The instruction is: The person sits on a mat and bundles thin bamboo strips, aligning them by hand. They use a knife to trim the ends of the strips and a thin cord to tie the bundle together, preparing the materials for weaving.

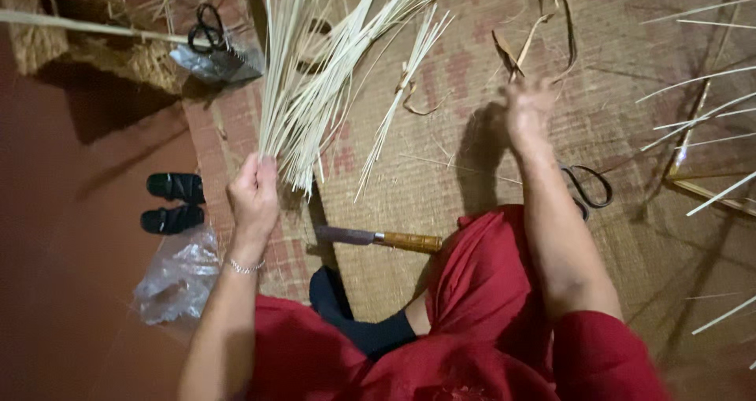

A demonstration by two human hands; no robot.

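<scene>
Head view: person seated on a woven mat [441, 196], looking down at both hands, red clothing fills the near edge.
Near: red garment [488, 322] over the lap, dark sock [354, 322] poking out near-centre, crumpled clear plastic bag [177, 275] near-left on the red floor.
Knife: wooden-handled blade [378, 238] flat on the mat just past the knee, between the two arms, untouched.
Left hand [253, 192]: fist clamped round the lower end of a bundle of pale reed strips [315, 78]; wrist with a thin bracelet, forearm raised from near-left, bundle upright and fanning out to far.
Right hand [528, 106]: arm stretched far-right, hand blurred, fingers look pinched on a brownish curled strip [512, 55]; exact grip cannot be told from the blur.
Scissors: black-handled pair [589, 188] on the mat just right of the right forearm, partly hidden by it.
Sandals: black pair [173, 204] on the floor, left of the mat, near the left hand.
Progress, as a judgement: strips gathered in one bundle, a few loose ones [402, 86] on the mat beside it, more pale strips [701, 125] spread at far-right; nothing woven or bound shows, so sorting looks early to mid, most strips unworked.
Far: second scissors on a grey sheet [213, 51] far-left, beside a coarse woven basket edge [47, 39]; brown scraps scattered far-centre.
</scene>
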